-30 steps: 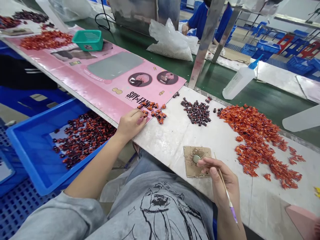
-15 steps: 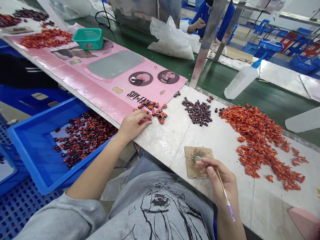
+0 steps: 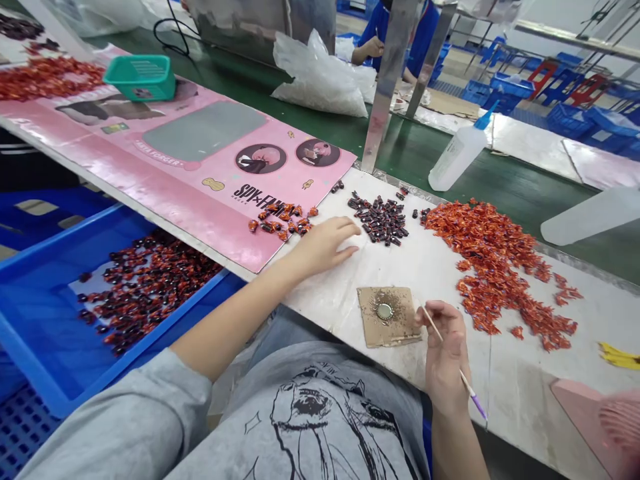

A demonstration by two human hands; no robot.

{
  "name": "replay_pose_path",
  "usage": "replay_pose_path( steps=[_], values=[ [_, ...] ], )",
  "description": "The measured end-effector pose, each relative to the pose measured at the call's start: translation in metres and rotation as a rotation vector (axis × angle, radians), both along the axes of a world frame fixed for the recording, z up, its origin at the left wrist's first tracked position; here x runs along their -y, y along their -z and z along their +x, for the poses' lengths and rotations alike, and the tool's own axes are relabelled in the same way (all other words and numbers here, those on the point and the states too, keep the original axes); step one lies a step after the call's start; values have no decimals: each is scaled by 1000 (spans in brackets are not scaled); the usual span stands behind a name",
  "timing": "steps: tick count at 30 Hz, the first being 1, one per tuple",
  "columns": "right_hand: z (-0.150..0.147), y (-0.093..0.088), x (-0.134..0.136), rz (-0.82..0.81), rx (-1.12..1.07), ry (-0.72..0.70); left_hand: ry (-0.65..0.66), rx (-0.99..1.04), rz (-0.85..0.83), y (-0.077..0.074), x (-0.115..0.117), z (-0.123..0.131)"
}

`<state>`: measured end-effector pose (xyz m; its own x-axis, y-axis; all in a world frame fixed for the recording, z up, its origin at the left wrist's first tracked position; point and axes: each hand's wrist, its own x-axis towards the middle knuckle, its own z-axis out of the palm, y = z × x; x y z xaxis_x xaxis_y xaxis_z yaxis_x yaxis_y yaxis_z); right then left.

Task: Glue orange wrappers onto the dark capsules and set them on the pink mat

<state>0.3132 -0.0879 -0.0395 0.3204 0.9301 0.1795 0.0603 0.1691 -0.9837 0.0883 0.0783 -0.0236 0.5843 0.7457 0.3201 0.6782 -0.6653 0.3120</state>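
My left hand (image 3: 327,248) is over the white tabletop, fingers apart and holding nothing, beside a pile of small dark glossy pieces (image 3: 383,219). Behind its wrist, a cluster of joined orange-and-dark pieces (image 3: 283,220) lies across the edge of the pink printed board (image 3: 220,230). My right hand (image 3: 447,353) grips a thin stick with a purple end (image 3: 479,405), slanted across the fingers. To the left of that hand lies a brown cardboard square (image 3: 373,333), which bears a small round metal cap (image 3: 385,311) and scattered dark specks. A large heap of orange pieces (image 3: 495,267) spreads to the right.
A blue bin (image 3: 37,373) at lower left contains many orange-and-dark pieces. At the back are a green basket (image 3: 140,77), a plastic bag (image 3: 323,83), a metal post (image 3: 387,87) and white bottles (image 3: 457,157). A person in blue (image 3: 373,43) sits across the green belt.
My left hand has moved right, from the orange-and-dark cluster toward the dark pieces. My right hand has drawn back from the metal cap, still holding the stick. The view has shifted somewhat.
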Motion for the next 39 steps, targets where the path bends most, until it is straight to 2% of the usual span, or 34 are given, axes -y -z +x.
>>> replay_pose_path(
  steps=[2,4,7,10,16,19,23,25,28,33,36,39],
  values=[
    [2,1,0,39,42,34,45,-44,-17,3,-9,30],
    [4,-1,0,-8,65,29,62,-81,-28,9,-17,51],
    [4,-6,0,-149,70,32,55,-110,-27,16,-24,62],
    [1,-7,-1,-220,44,-5,43,-110,-6,19,-25,58],
    [-9,-1,-1,-205,106,-5,53,-54,27,22,-18,48],
    [-11,1,-1,-206,136,17,48,-39,18,21,-7,41],
    [-12,2,-2,-212,174,27,-1,-8,-4,15,20,24],
    [-13,2,-3,-215,200,21,-27,96,-17,12,35,14],
    [-14,1,-4,-214,247,19,-63,395,-113,9,58,3],
    [-17,-1,-3,-202,330,21,-116,828,-521,6,89,-5],
    [-17,-2,-3,-178,403,22,-160,986,-721,3,100,-7],
    [-16,-3,-2,-183,427,26,-221,1036,-762,2,107,-8]
  ],
)
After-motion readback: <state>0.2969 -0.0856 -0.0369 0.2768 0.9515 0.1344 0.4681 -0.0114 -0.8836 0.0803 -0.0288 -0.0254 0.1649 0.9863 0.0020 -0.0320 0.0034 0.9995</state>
